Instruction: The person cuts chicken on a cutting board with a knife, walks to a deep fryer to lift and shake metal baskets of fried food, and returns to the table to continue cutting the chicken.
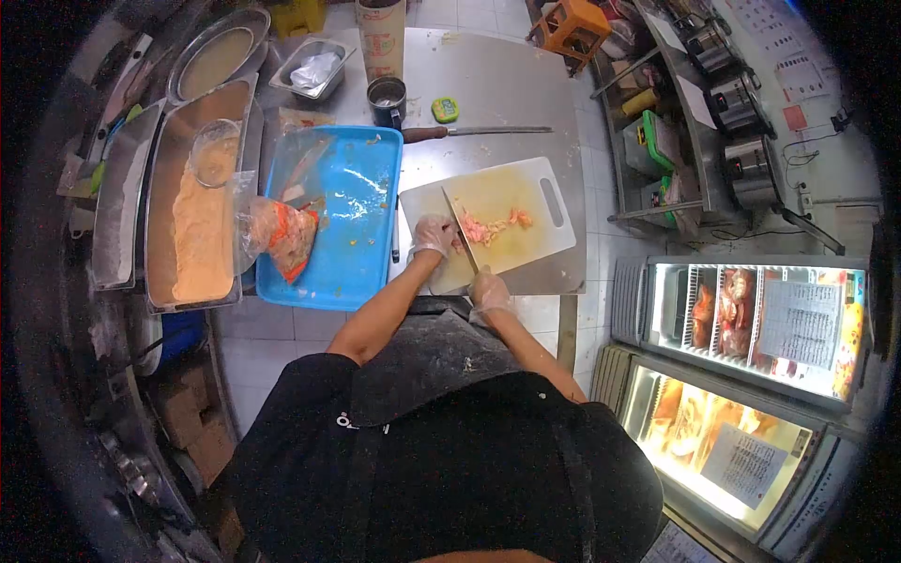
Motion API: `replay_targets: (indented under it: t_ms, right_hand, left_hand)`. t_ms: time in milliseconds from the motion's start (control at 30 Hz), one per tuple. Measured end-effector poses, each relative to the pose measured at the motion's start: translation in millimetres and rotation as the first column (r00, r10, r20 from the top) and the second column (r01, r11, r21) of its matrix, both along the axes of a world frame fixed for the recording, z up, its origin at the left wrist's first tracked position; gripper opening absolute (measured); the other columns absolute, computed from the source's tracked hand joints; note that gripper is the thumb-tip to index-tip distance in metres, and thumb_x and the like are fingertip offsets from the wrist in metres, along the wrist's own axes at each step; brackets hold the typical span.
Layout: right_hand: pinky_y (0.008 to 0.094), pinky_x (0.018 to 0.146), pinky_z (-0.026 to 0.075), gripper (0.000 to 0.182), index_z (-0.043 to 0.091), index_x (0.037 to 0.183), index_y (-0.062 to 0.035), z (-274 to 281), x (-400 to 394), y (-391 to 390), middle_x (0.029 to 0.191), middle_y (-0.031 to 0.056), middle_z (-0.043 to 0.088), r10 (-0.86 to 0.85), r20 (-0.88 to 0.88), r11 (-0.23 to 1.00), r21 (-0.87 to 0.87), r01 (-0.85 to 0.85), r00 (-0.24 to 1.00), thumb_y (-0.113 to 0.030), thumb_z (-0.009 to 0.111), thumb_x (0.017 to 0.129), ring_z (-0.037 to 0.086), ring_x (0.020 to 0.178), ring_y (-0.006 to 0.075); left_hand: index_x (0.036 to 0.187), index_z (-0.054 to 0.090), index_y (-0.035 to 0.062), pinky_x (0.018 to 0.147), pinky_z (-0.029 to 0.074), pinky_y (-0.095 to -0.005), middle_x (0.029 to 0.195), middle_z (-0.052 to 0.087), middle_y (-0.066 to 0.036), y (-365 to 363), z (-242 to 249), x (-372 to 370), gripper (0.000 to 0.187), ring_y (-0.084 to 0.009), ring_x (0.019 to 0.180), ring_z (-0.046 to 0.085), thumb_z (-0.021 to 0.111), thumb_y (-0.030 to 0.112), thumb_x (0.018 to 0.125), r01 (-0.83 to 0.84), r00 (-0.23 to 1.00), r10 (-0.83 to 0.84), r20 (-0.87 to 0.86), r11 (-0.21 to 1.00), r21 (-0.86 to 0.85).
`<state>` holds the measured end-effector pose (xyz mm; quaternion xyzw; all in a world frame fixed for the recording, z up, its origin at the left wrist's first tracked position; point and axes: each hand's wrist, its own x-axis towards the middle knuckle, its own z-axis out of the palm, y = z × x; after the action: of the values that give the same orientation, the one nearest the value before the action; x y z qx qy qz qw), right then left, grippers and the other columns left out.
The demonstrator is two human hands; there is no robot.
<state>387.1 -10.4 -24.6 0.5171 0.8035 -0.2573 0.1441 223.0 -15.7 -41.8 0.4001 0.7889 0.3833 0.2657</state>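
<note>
top: black short-sleeved shirt, small white mark | apron: dark | left hand [433, 235], right hand [489, 292]: clear thin gloves

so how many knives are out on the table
2: one knife in the right hand over the cutting board; a second knife lying beyond the board. Others may be hidden.

Overhead light is falling evenly on the steel table [497, 84]. The lit display fridges [751, 319] are glowing brightly and slightly overexposing. Fisheye distortion is bending the edges, and black vignetting is darkening the corners.
</note>
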Motion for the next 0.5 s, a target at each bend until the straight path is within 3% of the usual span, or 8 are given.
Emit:
replay_targets:
  t_ms: [33, 67, 200, 267, 300, 367, 400, 500]
  right_hand:
    - [0.0448, 0.071, 0.046, 0.028, 0.049, 0.098, 0.0041, 5.8, 1.2, -6.1, 0.089, 0.0247, 0.058, -0.083, 0.058, 0.996, -0.024, 0.084, 0.995, -0.016, 0.039, 0.081, 0.057, 0.082, 0.0393]
    - [0.0443, 0.071, 0.046, 0.028, 0.05, 0.096, 0.0042, 11.4, -3.5, -5.2, 0.088, 0.0248, 0.058, -0.083, 0.026, 0.996, -0.025, 0.084, 0.996, -0.017, 0.039, 0.082, 0.057, 0.082, 0.0384]
    - [0.046, 0.065, 0.046, 0.025, 0.054, 0.085, 0.0039, 8.0, -25.6, 9.1, 0.085, 0.0255, 0.058, -0.057, -0.214, 0.996, 0.06, 0.072, 0.975, -0.018, 0.041, 0.081, 0.058, 0.079, 0.0385]
    - [0.0463, 0.065, 0.045, 0.026, 0.056, 0.078, 0.0034, 2.0, -35.2, 23.0, 0.083, 0.0264, 0.057, -0.007, -0.186, 1.0, -0.013, 0.005, 0.983, -0.021, 0.045, 0.079, 0.058, 0.077, 0.0384]
    - [0.0463, 0.065, 0.045, 0.026, 0.056, 0.078, 0.0034, -4.3, -30.6, 21.6, 0.083, 0.0264, 0.057, -0.01, -0.185, 1.0, -0.014, 0.008, 0.983, -0.021, 0.045, 0.079, 0.058, 0.077, 0.0384]
    - [0.0466, 0.064, 0.046, 0.03, 0.055, 0.087, 0.0021, -14.5, -24.0, 28.3, 0.081, 0.0261, 0.057, -0.007, -0.214, 0.999, 0.037, 0.016, 0.977, -0.025, 0.047, 0.078, 0.058, 0.075, 0.039]
    - [0.0463, 0.064, 0.046, 0.035, 0.049, 0.102, -0.0007, -9.3, -23.8, 22.5, 0.078, 0.0254, 0.058, -0.102, -0.155, 0.993, 0.041, 0.109, 0.983, -0.025, 0.049, 0.077, 0.058, 0.074, 0.0386]
    - [0.045, 0.067, 0.046, 0.045, 0.039, 0.115, -0.0079, 9.5, -23.2, 10.3, 0.08, 0.0244, 0.059, -0.079, -0.07, 0.996, 0.023, 0.081, 0.994, -0.027, 0.051, 0.077, 0.058, 0.077, 0.0385]
  left_hand:
    - [0.07, 0.066, 0.01, 0.059, 0.047, -0.0379, 0.064, 0.06, -0.014, -5.5, 8.6, 0.8, 0.021, -0.0299, 0.06, 0.059, 0.056, 0.028, 0.07, 0.032, 0.985, -0.041, 0.169, 0.998, 0.05]
    - [0.068, 0.065, 0.0082, 0.058, 0.047, -0.0384, 0.063, 0.06, -0.014, -4.6, -14.9, 1.6, 0.024, -0.0301, 0.06, 0.058, 0.055, 0.029, 0.071, 0.059, 0.998, -0.059, -0.007, 0.998, 0.011]
    - [0.079, 0.066, 0.0073, 0.065, 0.048, -0.0323, 0.075, 0.063, -0.012, -6.5, -12.4, 9.3, 0.022, -0.0253, 0.067, 0.061, 0.059, 0.026, 0.069, 0.115, 0.979, -0.138, -0.151, 0.981, -0.155]
    - [0.075, 0.066, 0.0074, 0.062, 0.047, -0.0375, 0.07, 0.062, -0.013, -9.1, -25.0, 12.0, 0.026, -0.0292, 0.065, 0.059, 0.056, 0.031, 0.07, 0.104, 0.942, -0.057, -0.33, 0.987, 0.125]
    - [0.075, 0.066, 0.0074, 0.062, 0.047, -0.0375, 0.07, 0.062, -0.013, -13.5, -23.6, 12.9, 0.026, -0.0292, 0.065, 0.059, 0.056, 0.031, 0.07, 0.107, 0.942, -0.061, -0.33, 0.987, 0.124]
    - [0.08, 0.066, 0.008, 0.065, 0.047, -0.0365, 0.075, 0.062, -0.014, -18.1, -19.2, 11.6, 0.027, -0.0289, 0.069, 0.06, 0.058, 0.032, 0.069, -0.015, 0.995, 0.027, -0.101, 0.993, 0.121]
    - [0.081, 0.066, 0.0085, 0.069, 0.047, -0.0351, 0.079, 0.063, -0.014, -24.2, -3.3, 11.6, 0.028, -0.0283, 0.073, 0.061, 0.06, 0.032, 0.068, -0.078, 0.997, 0.078, -0.028, 0.997, 0.028]
    - [0.083, 0.066, 0.0089, 0.073, 0.047, -0.0328, 0.08, 0.063, -0.013, -31.0, 3.4, 8.3, 0.03, -0.026, 0.077, 0.061, 0.06, 0.034, 0.069, -0.111, 0.99, 0.121, 0.078, 0.987, -0.117]
